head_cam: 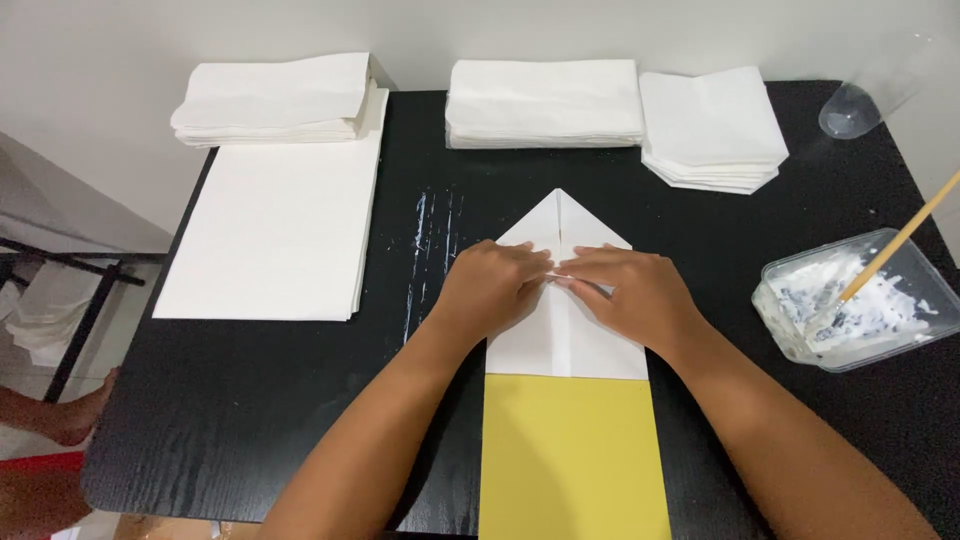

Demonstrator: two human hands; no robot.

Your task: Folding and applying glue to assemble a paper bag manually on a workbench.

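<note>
Head view looks down on a black table [300,400] where both hands rest on a white folded paper [565,340], which lies in the middle of the table with its upper corners folded in to a point. The left hand [490,290] lies flat on the left flap and the right hand [630,295] lies flat on the right flap; the fingers of both are stretched and pressing down, not closed around anything, and the fingertips meet near the centre line. A yellow sheet [575,455] lies under the lower edge of the white paper and reaches toward the person. I judge that the two flaps can slide apart if one hand lifts too early, because only the pressure keeps them in place, and the crease would then be crooked. Smears of white paste [430,240] are on the table just beside the left hand; a wrist moving there could carry paste onto clean paper. At the right, a clear tub of paste [860,300] holds a wooden stick [900,240] that leans outward, and a quick move of the right elbow could tip it. A clear cup [850,110] stands at the far right corner, well apart. Stacks of white sheets [270,230] and folded pieces [545,100] wait at the back, near enough that a sweeping arm could push them.
</note>
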